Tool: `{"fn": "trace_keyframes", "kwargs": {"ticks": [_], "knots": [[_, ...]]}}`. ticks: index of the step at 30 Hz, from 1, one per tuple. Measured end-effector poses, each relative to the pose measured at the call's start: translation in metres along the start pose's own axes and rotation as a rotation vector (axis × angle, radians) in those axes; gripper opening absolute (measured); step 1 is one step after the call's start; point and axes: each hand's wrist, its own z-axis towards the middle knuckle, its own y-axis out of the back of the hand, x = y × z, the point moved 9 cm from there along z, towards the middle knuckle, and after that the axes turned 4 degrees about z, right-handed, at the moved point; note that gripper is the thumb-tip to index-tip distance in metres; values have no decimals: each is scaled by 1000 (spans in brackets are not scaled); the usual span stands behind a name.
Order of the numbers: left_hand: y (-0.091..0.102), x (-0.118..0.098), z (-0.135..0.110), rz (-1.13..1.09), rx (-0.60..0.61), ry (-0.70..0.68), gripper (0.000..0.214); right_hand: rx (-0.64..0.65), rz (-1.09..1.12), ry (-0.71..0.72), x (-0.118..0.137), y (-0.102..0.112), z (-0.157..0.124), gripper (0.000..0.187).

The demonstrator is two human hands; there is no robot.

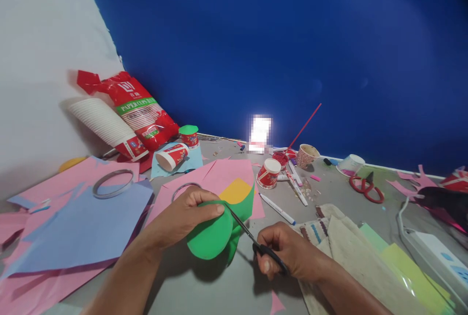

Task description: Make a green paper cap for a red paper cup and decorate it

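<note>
A smooth, rounded green paper piece (210,237) is held just above the grey tabletop (175,288). The left hand (192,212) pinches its upper edge between thumb and fingers, nearly closed, apparently to steady it against the blades. The right hand (281,251) curls round the grips of slim, black-handled metal scissors (249,235), blades at the paper's edge. Beyond lie a flat pink paper sheet (208,172) and a red-and-white paper cup (268,174).
</note>
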Motion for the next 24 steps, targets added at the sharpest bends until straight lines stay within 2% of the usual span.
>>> {"fn": "trace_keyframes", "kwargs": {"ticks": [8,24], "knots": [[12,-1,2,45,-84,-67,33,-4,14,33,-3,3,1,65],[11,-3,2,-12,-99,-71,30,-22,3,24,-5,5,1,67]]}}
